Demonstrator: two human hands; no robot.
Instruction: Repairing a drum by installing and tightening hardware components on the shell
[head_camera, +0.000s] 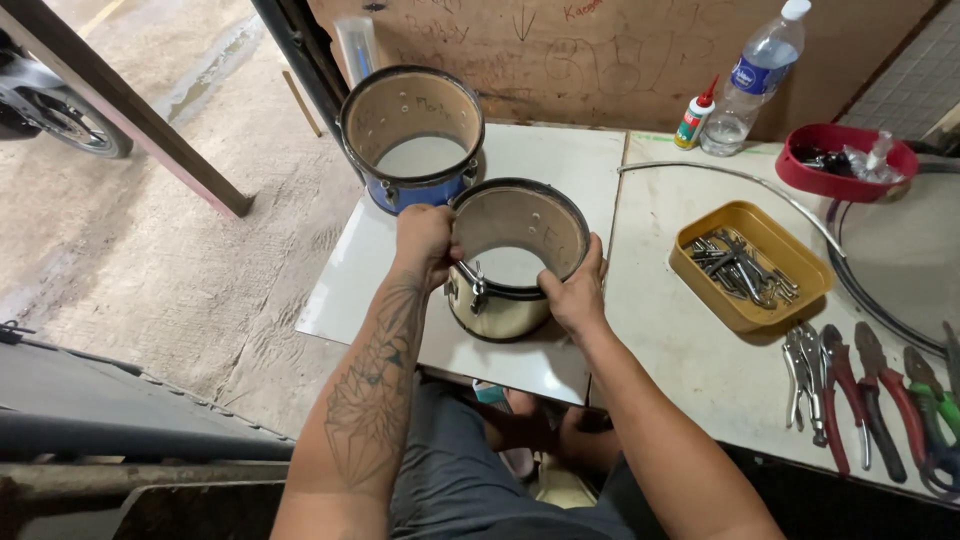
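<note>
Gripping the cream drum shell (515, 262) from both sides, the person steadies it on the white board (560, 165) between their arms. The left hand (425, 240) is closed over the near-left rim, just above a metal lug (472, 283); the right hand (575, 292) clasps the right wall, thumb on the rim. A blue drum shell (410, 140) sits just behind, and a yellow tray (750, 262) of metal rods lies to the right, near the pliers (870, 400).

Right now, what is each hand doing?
Left hand: closed on the rim of the gold drum shell, at its left side.
Right hand: gripping the same shell's rim at the right side.
</note>
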